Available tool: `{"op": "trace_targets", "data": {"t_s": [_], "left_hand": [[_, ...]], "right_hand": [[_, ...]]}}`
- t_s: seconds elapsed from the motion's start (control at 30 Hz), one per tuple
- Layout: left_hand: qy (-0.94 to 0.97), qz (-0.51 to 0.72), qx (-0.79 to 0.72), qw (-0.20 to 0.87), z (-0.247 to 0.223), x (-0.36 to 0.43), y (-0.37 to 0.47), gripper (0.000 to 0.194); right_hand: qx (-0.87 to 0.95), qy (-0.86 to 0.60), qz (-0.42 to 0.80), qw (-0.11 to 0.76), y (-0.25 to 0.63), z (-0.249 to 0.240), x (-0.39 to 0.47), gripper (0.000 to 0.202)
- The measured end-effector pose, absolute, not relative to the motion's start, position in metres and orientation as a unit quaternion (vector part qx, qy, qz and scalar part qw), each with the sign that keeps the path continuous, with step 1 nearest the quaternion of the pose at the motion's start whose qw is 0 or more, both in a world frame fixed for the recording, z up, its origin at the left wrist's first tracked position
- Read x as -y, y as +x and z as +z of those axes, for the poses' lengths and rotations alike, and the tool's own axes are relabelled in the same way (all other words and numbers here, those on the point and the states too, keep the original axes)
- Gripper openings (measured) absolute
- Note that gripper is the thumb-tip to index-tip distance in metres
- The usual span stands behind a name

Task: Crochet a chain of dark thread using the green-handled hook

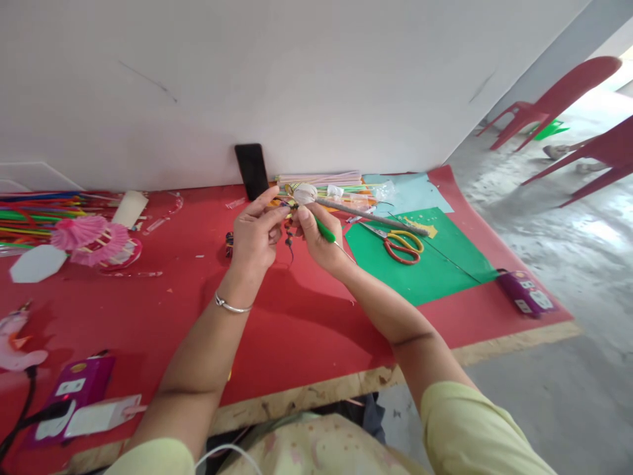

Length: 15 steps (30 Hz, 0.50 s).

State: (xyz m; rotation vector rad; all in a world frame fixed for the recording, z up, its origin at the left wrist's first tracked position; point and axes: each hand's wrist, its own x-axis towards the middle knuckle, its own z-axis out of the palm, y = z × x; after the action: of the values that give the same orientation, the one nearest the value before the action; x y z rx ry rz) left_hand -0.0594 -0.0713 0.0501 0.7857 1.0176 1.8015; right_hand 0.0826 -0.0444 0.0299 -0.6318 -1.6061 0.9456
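My left hand (253,231) is pinched on a small dark, multicoloured knotted cord (289,232), whose tail hangs down between my hands. Closed around a thin metal tool with a green handle (325,229) is my right hand (322,245), its fingertips close to the cord. The tool's tip is hidden by the fingers. Just beyond my fingers lies a grey stick with a pale wrapped head (305,192). Right of my right hand, scissors with red and yellow handles (404,247) rest on a green sheet (420,277).
A phone (252,171) leans on the wall. Colourful sticks (34,214) and pink pleated paper (91,241) lie left on the red tabletop (192,316). Purple power strips (86,382) sit near the front left and right (525,292). Red chairs (558,99) stand on the floor at right.
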Motion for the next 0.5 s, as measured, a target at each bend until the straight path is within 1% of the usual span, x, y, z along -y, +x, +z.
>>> {"op": "trace_targets", "data": {"t_s": [0.1,0.2,0.27,0.37,0.43,0.5], "left_hand": [[0.316,0.718,-0.395,0.478,0.053,0.073,-0.058,0.045],[0.328,0.697,-0.389,0.504,0.057,0.076,-0.061,0.047],[0.325,0.658,-0.382,0.561,0.061,0.076,-0.067,0.044],[0.325,0.591,-0.374,0.636,0.064,0.076,-0.077,0.041],[0.343,0.581,-0.377,0.635,0.065,0.076,-0.083,0.039],[0.363,0.588,-0.385,0.612,0.066,0.077,-0.086,0.037]], "right_hand": [[0.642,-0.271,0.433,0.572,0.079,0.024,0.043,0.062],[0.588,-0.251,0.515,0.572,0.075,0.022,0.039,0.065],[0.543,-0.229,0.609,0.531,0.076,0.024,0.034,0.070],[0.484,-0.216,0.734,0.424,0.082,0.030,0.024,0.074],[0.470,-0.209,0.772,0.373,0.087,0.033,0.018,0.074],[0.467,-0.199,0.788,0.348,0.093,0.033,0.012,0.072]]}}
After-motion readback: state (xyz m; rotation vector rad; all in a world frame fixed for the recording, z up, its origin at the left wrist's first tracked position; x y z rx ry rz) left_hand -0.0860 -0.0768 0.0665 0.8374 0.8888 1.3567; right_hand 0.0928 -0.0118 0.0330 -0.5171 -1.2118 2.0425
